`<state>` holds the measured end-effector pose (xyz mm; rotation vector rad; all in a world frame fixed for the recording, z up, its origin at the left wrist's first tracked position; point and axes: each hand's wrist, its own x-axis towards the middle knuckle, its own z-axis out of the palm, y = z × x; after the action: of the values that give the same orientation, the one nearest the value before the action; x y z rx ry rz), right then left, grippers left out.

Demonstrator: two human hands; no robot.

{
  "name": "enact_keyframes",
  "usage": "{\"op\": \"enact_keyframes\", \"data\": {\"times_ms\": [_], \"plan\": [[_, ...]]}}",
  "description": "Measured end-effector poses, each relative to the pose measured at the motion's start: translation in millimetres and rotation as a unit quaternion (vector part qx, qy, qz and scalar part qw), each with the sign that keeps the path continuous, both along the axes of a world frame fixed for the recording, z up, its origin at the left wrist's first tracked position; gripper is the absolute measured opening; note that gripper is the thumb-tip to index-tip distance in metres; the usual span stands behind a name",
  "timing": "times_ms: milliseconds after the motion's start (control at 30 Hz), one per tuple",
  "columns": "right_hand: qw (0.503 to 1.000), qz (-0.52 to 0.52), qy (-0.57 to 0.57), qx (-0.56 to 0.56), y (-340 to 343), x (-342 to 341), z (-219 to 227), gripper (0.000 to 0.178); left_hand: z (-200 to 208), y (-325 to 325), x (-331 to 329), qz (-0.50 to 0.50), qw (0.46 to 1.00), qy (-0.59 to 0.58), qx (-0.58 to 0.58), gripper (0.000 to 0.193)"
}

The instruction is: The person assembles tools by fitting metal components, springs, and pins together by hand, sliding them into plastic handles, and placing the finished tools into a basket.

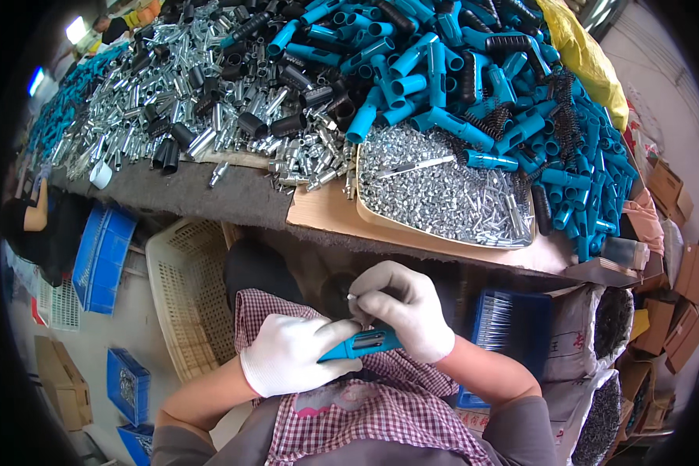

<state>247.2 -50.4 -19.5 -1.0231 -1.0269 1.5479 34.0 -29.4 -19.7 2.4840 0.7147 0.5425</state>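
Above my lap, my left hand (pixel 287 356), in a white glove, is closed around a teal plastic tubular housing (pixel 343 349). The housing lies nearly level, and a long slot in its upper side shows dark metal inside. My right hand (pixel 408 314), gloved too, is held just over the slot with thumb and fingers pinched together. A tiny shiny metal piece (pixel 352 297) shows at those fingertips; its exact kind is too small to tell. Beyond my hands, on the bench, a shallow tray (pixel 443 238) holds many small metal parts and a slim silver tool (pixel 415 166).
Teal housings (pixel 435 78) with black springs (pixel 493 120) are heaped at the back right, metal tubes (pixel 171 85) at the left. A cream basket (pixel 163 283) stands left of my legs, a blue bin (pixel 474 388) and sacks (pixel 575 334) right. Another person (pixel 35 217) sits far left.
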Motion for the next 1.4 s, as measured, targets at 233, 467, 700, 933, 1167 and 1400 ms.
{"op": "enact_keyframes", "data": {"times_ms": [233, 467, 700, 933, 1167, 1400], "plan": [[0.943, 0.056, -0.136, 0.298, -6, -4, -3, 0.007, -11, 5, -4, -0.06, 0.987, -0.037, -0.144, 0.042], [0.963, 0.063, -0.188, 0.183, -1, 9, 4, 0.012, -18, 7, -2, -0.05, 0.993, 0.028, -0.099, 0.045], [0.841, 0.133, -0.346, 0.395, 5, 22, 0, 0.017, -13, 10, -1, -0.013, 0.99, 0.046, -0.134, 0.038], [0.802, 0.2, -0.388, 0.408, 13, 13, 0, 0.014, -16, 9, 0, -0.029, 0.985, 0.09, -0.144, 0.035], [0.511, 0.243, -0.722, 0.399, -18, -25, 23, 0.018, -38, 8, -3, -0.01, 0.987, 0.06, -0.151, 0.042], [0.79, 0.225, -0.506, 0.265, 11, 10, 20, 0.009, -21, 7, -5, -0.005, 0.988, 0.09, -0.122, 0.036]]}}
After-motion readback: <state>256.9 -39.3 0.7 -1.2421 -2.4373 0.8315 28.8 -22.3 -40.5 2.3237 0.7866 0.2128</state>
